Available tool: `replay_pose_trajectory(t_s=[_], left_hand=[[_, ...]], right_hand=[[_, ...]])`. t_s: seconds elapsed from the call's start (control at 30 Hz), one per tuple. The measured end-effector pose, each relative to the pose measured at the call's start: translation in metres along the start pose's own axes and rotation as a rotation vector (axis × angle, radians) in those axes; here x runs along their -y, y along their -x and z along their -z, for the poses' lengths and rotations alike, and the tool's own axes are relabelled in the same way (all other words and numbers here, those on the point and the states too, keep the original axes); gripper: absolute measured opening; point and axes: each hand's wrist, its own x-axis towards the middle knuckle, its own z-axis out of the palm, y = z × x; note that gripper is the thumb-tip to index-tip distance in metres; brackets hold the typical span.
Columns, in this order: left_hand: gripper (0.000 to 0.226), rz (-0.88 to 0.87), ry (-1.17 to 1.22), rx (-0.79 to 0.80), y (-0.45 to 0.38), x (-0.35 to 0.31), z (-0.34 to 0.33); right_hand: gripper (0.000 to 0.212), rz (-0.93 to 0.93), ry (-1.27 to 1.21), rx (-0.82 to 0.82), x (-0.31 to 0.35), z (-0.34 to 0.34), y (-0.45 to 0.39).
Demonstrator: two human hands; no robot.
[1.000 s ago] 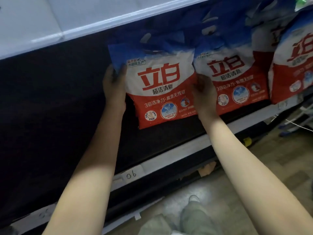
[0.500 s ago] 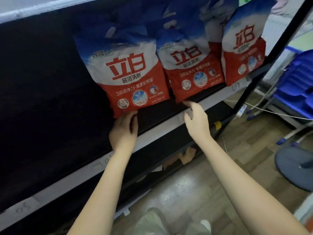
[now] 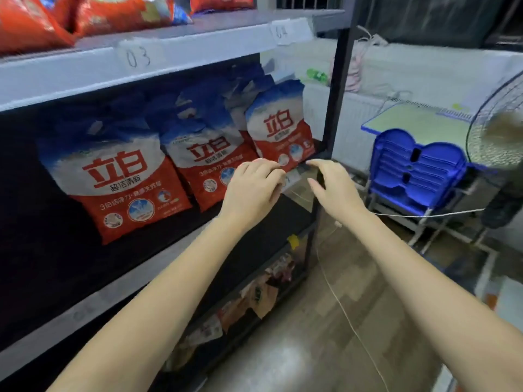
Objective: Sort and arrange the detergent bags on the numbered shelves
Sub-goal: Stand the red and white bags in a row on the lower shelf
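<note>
Three red, white and blue detergent bags stand in a row on the middle shelf: a left bag (image 3: 113, 176), a middle bag (image 3: 206, 162) and a right bag (image 3: 278, 131) beside the black upright. My left hand (image 3: 253, 190) hovers in front of the middle and right bags with loosely curled fingers, holding nothing. My right hand (image 3: 331, 185) is just right of it, near the shelf's front edge (image 3: 294, 176) and the black post (image 3: 335, 89), fingers relaxed and empty. More blue bag tops show behind the front row.
The shelf above (image 3: 135, 56) carries labels 03 and 04 and red bags (image 3: 113, 12). Stacked blue chairs (image 3: 416, 171) and a fan (image 3: 498, 131) stand to the right. A white cord (image 3: 351, 315) crosses the floor. Crumpled packaging (image 3: 254, 295) lies under the bottom shelf.
Both hands let go of the left bag, which now stands on the shelf. They moved right to the front of the right-hand bags, and my view swung right and up.
</note>
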Motion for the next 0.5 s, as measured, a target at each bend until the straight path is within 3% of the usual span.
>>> replay_pose_trajectory(t_s=[0.13, 0.3, 0.5], left_hand=[[0.026, -0.074, -0.191, -0.144, -0.075, 0.004, 0.044], [0.037, -0.02, -0.318, -0.236, -0.152, 0.036, 0.102], [0.034, 0.19, -0.508, -0.122, -0.222, 0.096, 0.142]], right_hand=[[0.036, 0.078, -0.012, -0.142, 0.003, 0.064, -0.047], [0.034, 0.22, 0.033, -0.239, 0.022, 0.118, -0.12], [0.036, 0.333, 0.055, -0.214, 0.053, 0.142, -0.209]])
